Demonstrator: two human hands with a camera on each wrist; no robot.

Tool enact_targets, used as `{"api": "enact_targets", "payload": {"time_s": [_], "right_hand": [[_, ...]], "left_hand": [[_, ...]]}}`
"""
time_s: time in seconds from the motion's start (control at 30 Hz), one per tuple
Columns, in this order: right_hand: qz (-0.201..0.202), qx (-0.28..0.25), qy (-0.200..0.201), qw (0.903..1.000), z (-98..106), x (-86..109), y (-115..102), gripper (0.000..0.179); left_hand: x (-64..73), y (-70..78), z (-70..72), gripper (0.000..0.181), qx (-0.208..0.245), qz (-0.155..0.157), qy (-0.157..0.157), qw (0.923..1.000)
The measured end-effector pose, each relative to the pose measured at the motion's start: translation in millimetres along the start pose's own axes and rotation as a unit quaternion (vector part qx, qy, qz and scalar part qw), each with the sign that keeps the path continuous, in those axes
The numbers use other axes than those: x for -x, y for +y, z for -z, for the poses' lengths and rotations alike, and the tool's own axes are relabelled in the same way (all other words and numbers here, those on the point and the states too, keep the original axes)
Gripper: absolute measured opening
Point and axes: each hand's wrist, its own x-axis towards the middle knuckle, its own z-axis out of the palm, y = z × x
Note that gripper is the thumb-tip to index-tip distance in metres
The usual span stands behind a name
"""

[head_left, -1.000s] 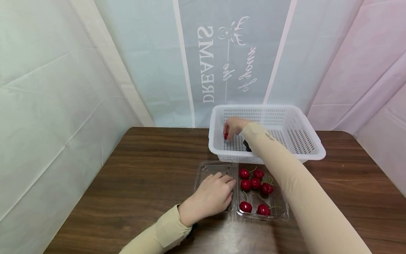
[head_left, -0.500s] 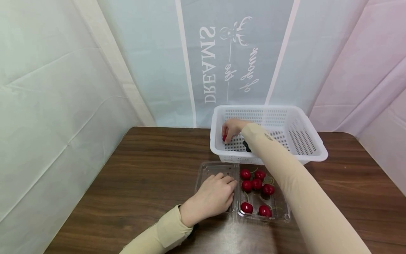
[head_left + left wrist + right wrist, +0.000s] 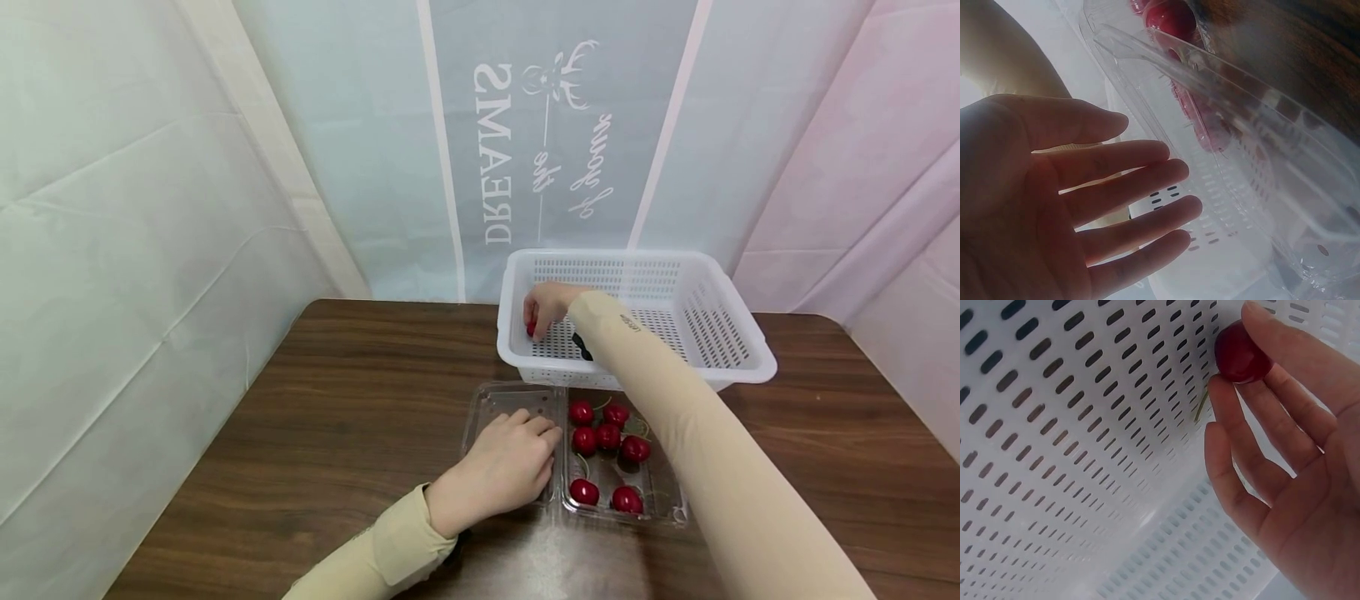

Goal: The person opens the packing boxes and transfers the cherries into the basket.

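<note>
Inside the white slotted basket, near its left end, my right hand pinches a red cherry between thumb and fingers. A thin green stem hangs below that cherry in the right wrist view. My left hand lies over the lid half of a clear plastic clamshell box, its fingers extended and slightly spread in the left wrist view. Several red cherries with stems sit in the box's right half, in front of the basket. My right forearm hides part of the basket and the box's right side.
A brown wooden table carries everything. Pale cloth curtains hang behind it and along both sides. The basket's raised rim stands close behind the clamshell box.
My right hand has shifted very slightly down and left inside the basket, still pinching the cherry. My left hand stays on the clamshell lid. The whole view has drifted a little.
</note>
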Motion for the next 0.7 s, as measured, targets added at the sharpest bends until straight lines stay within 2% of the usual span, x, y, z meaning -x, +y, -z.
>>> {"api": "enact_targets", "payload": {"time_s": [0.4,0.7], "right_hand": [[-0.005,-0.009,-0.019,0.9998,-0.9,-0.8,1.2,0.036],[-0.007,-0.011,-0.018,0.9998,-1.5,1.4,-0.8,0.036]], "left_hand": [[-0.6,0.4,0.4,0.024,0.003,0.002,-0.004,1.0],[-0.4,0.1,-0.2,0.023,0.001,0.004,-0.002,1.0]]}}
